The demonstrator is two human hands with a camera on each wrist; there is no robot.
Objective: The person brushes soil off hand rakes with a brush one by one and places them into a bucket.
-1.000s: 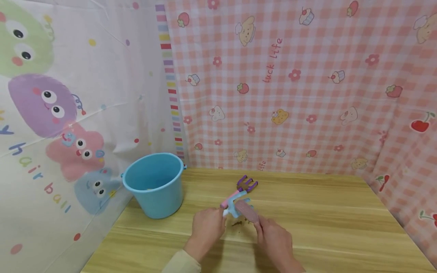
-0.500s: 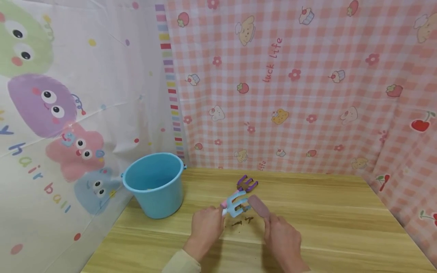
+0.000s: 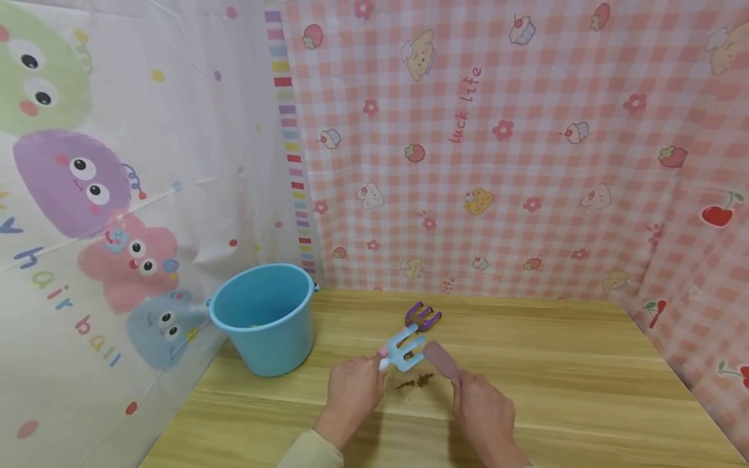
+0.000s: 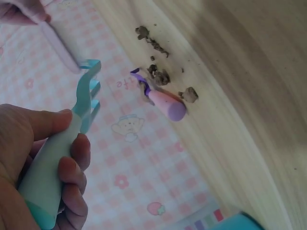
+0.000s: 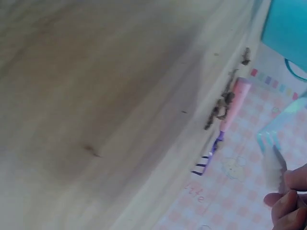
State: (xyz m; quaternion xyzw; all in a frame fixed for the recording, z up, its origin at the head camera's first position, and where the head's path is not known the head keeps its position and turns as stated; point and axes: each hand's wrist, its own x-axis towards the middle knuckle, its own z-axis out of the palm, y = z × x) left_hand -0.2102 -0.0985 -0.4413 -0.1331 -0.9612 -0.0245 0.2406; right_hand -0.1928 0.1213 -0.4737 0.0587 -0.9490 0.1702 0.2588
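Note:
My left hand (image 3: 354, 392) grips the pale handle of a light blue hand fork (image 3: 404, 351), held up over the table with its tines toward the right. In my right hand (image 3: 484, 409) is a small mauve brush (image 3: 442, 359). Its pale bristle side faces the fork, and in the left wrist view the brush head (image 4: 61, 47) sits right at the fork's tine tips. Behind the blue fork, a second hand fork with purple tines (image 3: 422, 316) and a pink handle (image 4: 165, 104) lies on the table. Brown dirt clumps (image 4: 160, 76) lie around it.
A light blue bucket (image 3: 275, 348) stands at the table's left, with something pale just visible inside. Brown crumbs (image 3: 422, 380) lie on the wooden tabletop (image 3: 562, 377) between my hands. A pink checked cloth (image 3: 515, 169) hangs behind, and a white printed cloth (image 3: 222, 162) at the left.
The brush has moved right, from over the fork's tines to their tips. The blue fork has turned so its tines show more fully. More brown crumbs lie on the table below.

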